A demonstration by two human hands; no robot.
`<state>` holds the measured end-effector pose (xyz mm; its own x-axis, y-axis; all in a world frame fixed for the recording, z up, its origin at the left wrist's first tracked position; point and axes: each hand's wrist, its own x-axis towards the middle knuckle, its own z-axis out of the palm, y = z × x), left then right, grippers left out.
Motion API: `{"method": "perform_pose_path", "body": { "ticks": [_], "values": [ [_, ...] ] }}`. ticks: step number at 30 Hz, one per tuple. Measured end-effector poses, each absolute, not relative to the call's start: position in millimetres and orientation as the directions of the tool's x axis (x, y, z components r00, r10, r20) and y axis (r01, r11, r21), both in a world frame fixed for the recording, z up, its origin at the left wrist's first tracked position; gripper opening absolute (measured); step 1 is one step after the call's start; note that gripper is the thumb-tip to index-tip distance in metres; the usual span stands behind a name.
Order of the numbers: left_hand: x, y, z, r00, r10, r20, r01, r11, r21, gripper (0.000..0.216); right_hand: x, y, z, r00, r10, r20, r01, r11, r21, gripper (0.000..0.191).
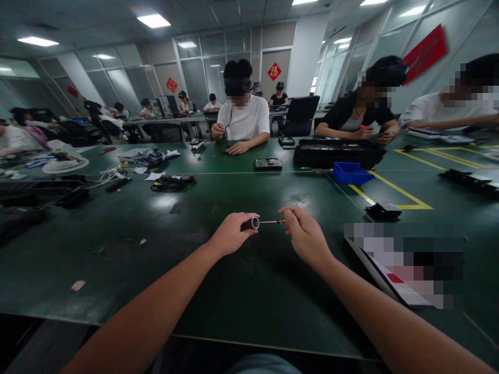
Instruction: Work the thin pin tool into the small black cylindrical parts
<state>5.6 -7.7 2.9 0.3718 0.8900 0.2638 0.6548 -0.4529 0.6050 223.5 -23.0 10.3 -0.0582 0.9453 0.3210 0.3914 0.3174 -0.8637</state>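
Note:
My left hand (233, 232) is closed around a short black cylinder (247, 225) whose round, pale-rimmed end faces right and toward me; its exact kind cannot be made out. A screwdriver (279, 222) with a red handle is pinched in the fingers of my right hand (306, 235). Its thin metal shaft points left and reaches the cylinder's rim; whether the tip touches or lies behind it is unclear. Both hands are raised above the green table (241, 306), close in front of me.
Right of my forearm lies a white box-like object (374, 270), partly pixelated. Farther off are a blue bin (353, 174), a long black tray (339, 152), a hard drive (268, 164) and coiled black cable (171, 183). A co-worker (244, 114) sits opposite; others sit around.

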Motion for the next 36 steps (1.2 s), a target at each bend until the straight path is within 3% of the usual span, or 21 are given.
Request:
{"method": "perform_pose_path", "body": {
  "ticks": [4, 7, 12, 15, 20, 27, 36],
  "values": [
    [5, -7, 3, 0.351, 0.899, 0.263, 0.662, -0.436, 0.609, 0.037, 222, -19, 5, -0.006, 0.945, 0.328, 0.227, 0.320, -0.920, 0.027],
    [5, -6, 2, 0.323, 0.905, 0.277, 0.653, -0.425, 0.626, 0.038, 219, -15, 2, -0.010, 0.968, 0.252, 0.078, 0.252, -0.965, 0.027],
    [4, -2, 2, 0.331, 0.868, 0.371, 0.602, -0.497, 0.625, 0.038, 214, -9, -1, 0.038, 0.999, -0.008, -0.377, 0.007, -0.926, 0.024],
    [5, 1, 2, 0.380, 0.838, 0.392, 0.635, -0.545, 0.548, 0.037, 216, -5, -3, 0.054, 0.989, -0.135, -0.485, -0.092, -0.870, 0.020],
    [5, 2, 0, 0.401, 0.863, 0.306, 0.695, -0.505, 0.513, 0.036, 221, -3, -6, 0.191, 0.982, 0.006, -0.322, 0.068, -0.944, 0.022],
    [5, -1, 2, 0.393, 0.881, 0.265, 0.717, -0.474, 0.512, 0.039, 220, -14, 1, 0.132, 0.943, 0.306, 0.154, 0.285, -0.946, 0.030],
    [6, -3, 2, 0.406, 0.880, 0.246, 0.722, -0.474, 0.504, 0.045, 217, -23, 7, 0.071, 0.920, 0.386, 0.373, 0.334, -0.865, 0.030]
  ]
}}
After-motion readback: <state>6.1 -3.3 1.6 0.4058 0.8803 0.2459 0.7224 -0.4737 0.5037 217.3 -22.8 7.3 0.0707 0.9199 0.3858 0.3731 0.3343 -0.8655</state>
